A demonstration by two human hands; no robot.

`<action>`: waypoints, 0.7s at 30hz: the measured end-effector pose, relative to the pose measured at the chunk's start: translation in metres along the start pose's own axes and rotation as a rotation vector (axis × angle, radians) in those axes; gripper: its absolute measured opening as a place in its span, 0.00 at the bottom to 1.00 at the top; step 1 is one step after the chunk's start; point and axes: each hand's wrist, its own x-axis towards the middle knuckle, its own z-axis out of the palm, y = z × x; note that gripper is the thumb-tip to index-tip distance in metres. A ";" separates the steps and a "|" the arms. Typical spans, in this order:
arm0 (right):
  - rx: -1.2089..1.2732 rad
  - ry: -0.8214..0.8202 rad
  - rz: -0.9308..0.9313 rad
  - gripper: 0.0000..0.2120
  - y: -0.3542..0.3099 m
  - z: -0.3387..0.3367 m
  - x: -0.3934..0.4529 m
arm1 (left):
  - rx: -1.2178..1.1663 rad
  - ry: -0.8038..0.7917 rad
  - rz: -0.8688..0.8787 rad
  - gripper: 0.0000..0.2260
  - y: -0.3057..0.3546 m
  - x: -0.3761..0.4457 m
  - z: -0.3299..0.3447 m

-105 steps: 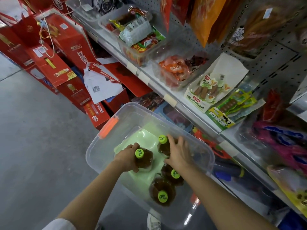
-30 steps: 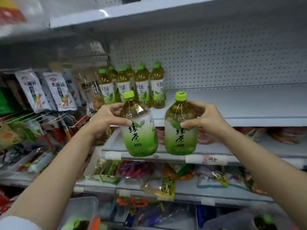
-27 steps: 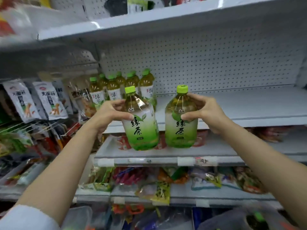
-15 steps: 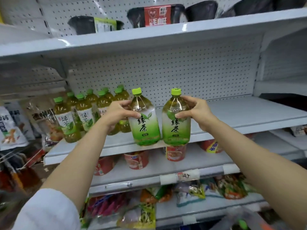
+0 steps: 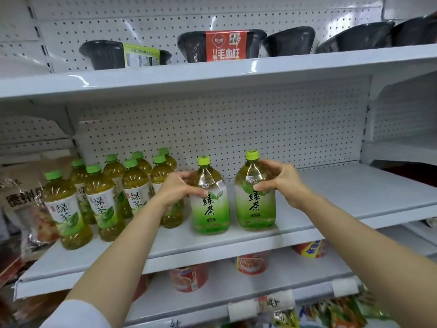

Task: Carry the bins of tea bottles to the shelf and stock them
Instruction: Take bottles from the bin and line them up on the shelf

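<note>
Two green tea bottles with lime caps stand upright on the white shelf. My left hand grips the shoulder of the left tea bottle. My right hand grips the shoulder of the right tea bottle. Both bottle bases rest on the shelf board, a small gap between them. To their left stands a cluster of several smaller green tea bottles. The bin is out of view.
Black instant-food bowls line the shelf above. Red cup noodles sit on the shelf below. A snack bag hangs at the left edge. The shelf stretches bare to the right of the bottles, with a pegboard back wall.
Both hands lifted the two bottles out of the bin up to shelf height, then pushed them forward and set them down on the shelf board right of the bottle cluster.
</note>
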 end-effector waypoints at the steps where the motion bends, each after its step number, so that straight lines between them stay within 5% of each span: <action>1: 0.002 -0.011 0.005 0.37 0.003 0.002 0.004 | -0.001 0.002 -0.004 0.36 -0.001 0.002 0.001; 5: 0.013 -0.065 0.001 0.37 0.014 0.007 0.019 | 0.002 0.025 -0.029 0.47 -0.001 0.005 0.003; 12: 0.027 -0.168 -0.053 0.36 0.023 0.003 0.029 | 0.141 -0.005 0.006 0.42 0.004 -0.001 0.008; 17: 0.004 -0.230 -0.092 0.41 0.028 -0.002 0.023 | 0.206 0.005 0.105 0.53 0.025 -0.001 0.010; 21: -0.104 -0.259 -0.155 0.51 0.036 -0.004 0.011 | 0.514 -0.009 0.200 0.50 0.042 0.005 0.009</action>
